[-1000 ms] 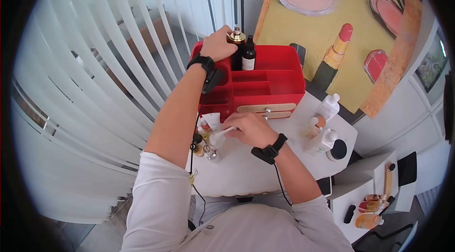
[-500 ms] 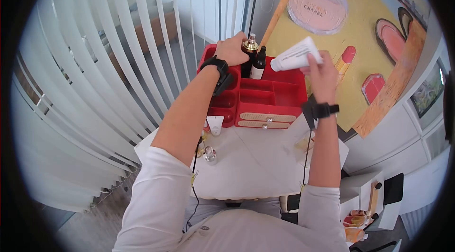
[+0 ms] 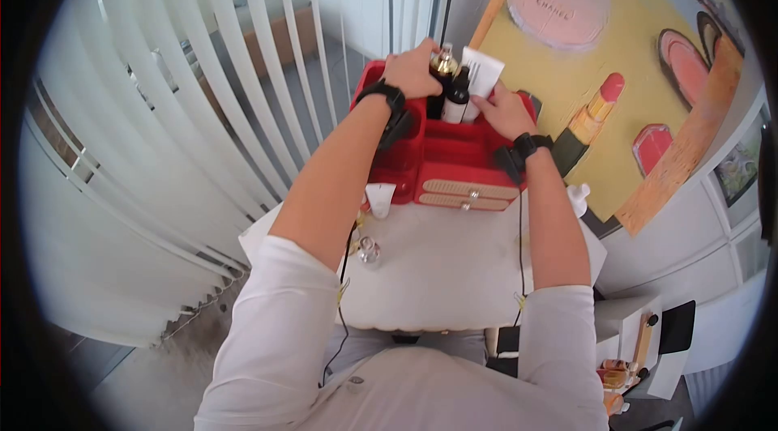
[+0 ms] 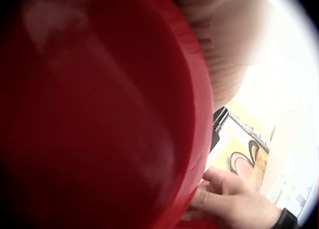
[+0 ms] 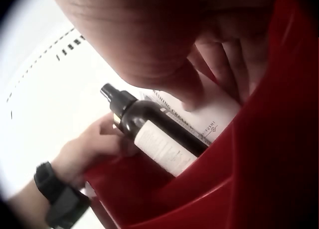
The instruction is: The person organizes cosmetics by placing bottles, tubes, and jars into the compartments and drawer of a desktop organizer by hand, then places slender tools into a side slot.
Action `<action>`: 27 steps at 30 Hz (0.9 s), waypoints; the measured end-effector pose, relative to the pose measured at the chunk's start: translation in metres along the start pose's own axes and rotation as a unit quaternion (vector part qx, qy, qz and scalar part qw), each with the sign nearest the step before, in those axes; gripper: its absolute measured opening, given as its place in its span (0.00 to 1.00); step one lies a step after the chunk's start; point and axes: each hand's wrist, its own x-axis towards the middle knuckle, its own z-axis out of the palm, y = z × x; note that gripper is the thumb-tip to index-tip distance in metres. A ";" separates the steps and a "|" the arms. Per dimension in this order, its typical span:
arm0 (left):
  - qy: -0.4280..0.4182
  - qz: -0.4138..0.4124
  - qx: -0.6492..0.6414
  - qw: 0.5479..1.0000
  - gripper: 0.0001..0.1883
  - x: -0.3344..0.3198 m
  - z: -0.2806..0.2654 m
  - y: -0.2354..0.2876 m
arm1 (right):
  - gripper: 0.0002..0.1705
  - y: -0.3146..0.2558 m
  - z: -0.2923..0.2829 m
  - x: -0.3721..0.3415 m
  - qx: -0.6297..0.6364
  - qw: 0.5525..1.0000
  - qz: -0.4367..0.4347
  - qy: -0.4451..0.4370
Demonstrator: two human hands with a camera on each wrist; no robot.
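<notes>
Beside painting (image 3: 559, 66), tube (image 3: 484, 72) nearly upright, wide end up.

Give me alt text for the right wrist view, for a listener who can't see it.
Close-up of the right hand holding a white tube, its print partly reading "cream", partly inside a red organizer, beside a dark bottle with a white label. Behind the bottle is the left hand, with a black device strapped to its wrist.

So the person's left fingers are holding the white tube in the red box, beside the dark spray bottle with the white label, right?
Wrong hand: the fingers of the right hand hold the white tube in the red box, beside the dark spray bottle with the white label, as the head view shows.
</notes>
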 end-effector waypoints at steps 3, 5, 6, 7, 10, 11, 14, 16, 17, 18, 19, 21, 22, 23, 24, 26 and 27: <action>-0.001 0.000 0.019 1.000 0.41 -0.003 -0.005 0.005 | 0.33 0.033 0.012 -0.010 0.110 0.994 0.008 0.016; -0.009 -0.013 0.024 1.000 0.41 -0.002 -0.006 0.007 | 0.30 0.006 0.006 -0.038 0.081 0.993 -0.026 0.077; -0.009 -0.006 0.018 1.000 0.41 -0.002 -0.007 0.007 | 0.27 -0.006 0.002 -0.050 0.042 0.984 -0.057 0.163; -0.010 -0.002 0.010 1.000 0.41 -0.001 -0.005 0.005 | 0.24 -0.020 -0.002 -0.065 0.002 0.965 -0.087 0.246; -0.004 -0.009 0.013 1.000 0.40 0.000 -0.006 0.005 | 0.15 -0.081 0.012 -0.137 0.155 0.978 -0.094 0.100; -0.007 -0.014 0.016 1.000 0.40 -0.001 -0.006 0.006 | 0.13 -0.091 0.026 -0.160 0.202 0.971 -0.126 0.005; 0.004 -0.007 0.028 1.000 0.39 -0.001 -0.004 0.005 | 0.20 -0.114 0.085 -0.211 0.211 0.955 -0.125 -0.169; 0.005 0.002 0.018 1.000 0.39 0.001 0.000 -0.001 | 0.24 -0.108 0.129 -0.230 0.216 0.954 -0.148 -0.150; 0.005 0.005 0.006 1.000 0.39 0.003 0.001 -0.002 | 0.27 -0.104 0.146 -0.235 0.191 0.960 -0.144 -0.147; 0.003 0.001 0.000 1.000 0.39 0.001 0.000 -0.002 | 0.29 -0.100 0.150 -0.236 0.165 0.966 -0.140 -0.144; -0.001 -0.004 0.004 1.000 0.38 0.002 0.000 -0.002 | 0.29 -0.098 0.141 -0.234 0.156 0.969 -0.140 -0.134; -0.020 -0.011 -0.017 1.000 0.38 0.002 -0.001 -0.004 | 0.30 -0.097 0.124 -0.229 0.102 0.962 -0.129 -0.218; -0.022 -0.005 -0.018 1.000 0.38 0.001 0.000 -0.003 | 0.29 -0.088 0.117 -0.227 0.148 0.957 -0.125 -0.217; -0.016 -0.012 -0.009 1.000 0.38 0.000 0.000 -0.001 | 0.28 -0.086 0.099 -0.221 0.184 0.957 -0.097 -0.202; -0.011 -0.021 -0.001 1.000 0.37 0.001 0.000 -0.001 | 0.27 -0.085 0.078 -0.215 0.221 0.954 -0.070 -0.189; -0.014 -0.013 -0.007 1.000 0.37 0.002 0.001 -0.005 | 0.25 -0.083 0.035 -0.193 0.323 0.939 -0.105 -0.047; -0.014 -0.006 -0.011 1.000 0.36 0.003 0.001 -0.005 | 0.26 -0.072 0.021 -0.179 0.340 0.935 -0.100 0.008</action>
